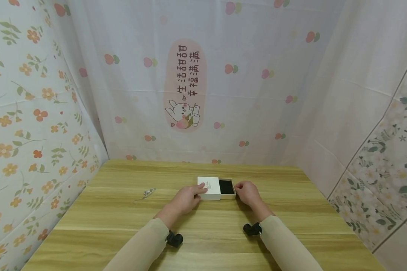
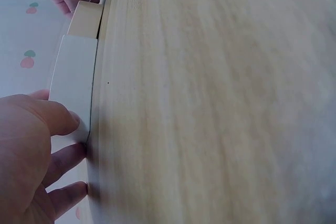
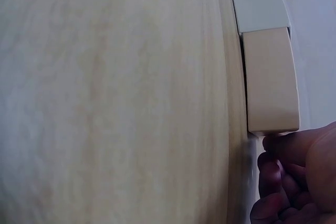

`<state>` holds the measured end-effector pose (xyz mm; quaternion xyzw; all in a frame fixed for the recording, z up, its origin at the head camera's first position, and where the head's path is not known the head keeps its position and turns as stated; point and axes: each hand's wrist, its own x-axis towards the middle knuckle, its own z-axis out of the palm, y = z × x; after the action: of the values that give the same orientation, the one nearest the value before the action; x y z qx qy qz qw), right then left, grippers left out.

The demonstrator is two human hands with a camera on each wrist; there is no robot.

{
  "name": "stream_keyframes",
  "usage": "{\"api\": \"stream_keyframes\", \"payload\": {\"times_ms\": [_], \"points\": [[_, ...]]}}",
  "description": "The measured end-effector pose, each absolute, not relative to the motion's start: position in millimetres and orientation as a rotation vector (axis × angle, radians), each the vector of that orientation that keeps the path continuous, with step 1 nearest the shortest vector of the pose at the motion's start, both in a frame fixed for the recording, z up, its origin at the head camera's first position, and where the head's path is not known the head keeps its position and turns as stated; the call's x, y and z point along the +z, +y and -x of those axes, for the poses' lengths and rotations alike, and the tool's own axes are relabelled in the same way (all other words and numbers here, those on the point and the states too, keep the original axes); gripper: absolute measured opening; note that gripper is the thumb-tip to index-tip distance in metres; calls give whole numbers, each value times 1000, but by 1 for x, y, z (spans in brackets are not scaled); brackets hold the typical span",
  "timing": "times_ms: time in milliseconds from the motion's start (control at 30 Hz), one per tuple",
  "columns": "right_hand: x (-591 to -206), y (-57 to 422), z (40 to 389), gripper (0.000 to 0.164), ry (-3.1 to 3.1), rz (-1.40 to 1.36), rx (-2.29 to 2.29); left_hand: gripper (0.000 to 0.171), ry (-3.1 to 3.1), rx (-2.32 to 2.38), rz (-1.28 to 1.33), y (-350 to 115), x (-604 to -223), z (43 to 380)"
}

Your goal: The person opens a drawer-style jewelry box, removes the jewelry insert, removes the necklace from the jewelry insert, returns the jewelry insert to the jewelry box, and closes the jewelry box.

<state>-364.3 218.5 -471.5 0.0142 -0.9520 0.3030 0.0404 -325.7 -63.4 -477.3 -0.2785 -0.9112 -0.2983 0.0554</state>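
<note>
A small white sliding box lies on the table, its inner drawer [image 1: 228, 196] partly out of the right end of the sleeve [image 1: 208, 191]. Black padding [image 1: 226, 187] shows in the drawer. My left hand [image 1: 187, 196] holds the sleeve at its left end, thumb along the near side in the left wrist view. At the drawer's outer end is my right hand [image 1: 247, 192], thumb and curled fingers right at the edge; the exact pinch point is hidden. A thin silver chain necklace [image 1: 148, 192] lies left of my left hand.
The wooden table [image 1: 210, 241] ends at the back against a white curtain [image 1: 257, 113] with printed fruit and lettering. Flowered cloth [image 1: 47, 124] hangs on the left, and another patterned panel [image 1: 386, 180] stands on the right.
</note>
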Motion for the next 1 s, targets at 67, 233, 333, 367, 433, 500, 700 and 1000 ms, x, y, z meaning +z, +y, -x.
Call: {"api": "stream_keyframes", "payload": {"times_ms": [67, 233, 333, 367, 433, 500, 700, 1000], "points": [[-472, 218, 364, 18, -2912, -49, 922, 47, -2765, -906, 844, -63, -477, 326], [-473, 218, 364, 19, -2905, -65, 914, 46, -2772, -908, 832, -63, -477, 325], [-473, 218, 364, 19, -2907, -58, 922, 47, -2774, -899, 830, -63, -477, 326], [-473, 218, 364, 19, -2907, -49, 925, 47, -2772, -896, 831, -63, -476, 326], [-473, 218, 364, 19, -2909, -43, 920, 47, -2769, -885, 832, -63, -477, 326], [-473, 218, 365, 19, -2911, -42, 910, 47, -2765, -881, 832, -63, -478, 327], [-474, 217, 366, 19, -2899, -55, 913, 48, -2768, -882, 827, -63, -479, 327], [-476, 214, 366, 19, -2897, -54, 931, 49, -2777, -855, 822, -62, -478, 327]]}}
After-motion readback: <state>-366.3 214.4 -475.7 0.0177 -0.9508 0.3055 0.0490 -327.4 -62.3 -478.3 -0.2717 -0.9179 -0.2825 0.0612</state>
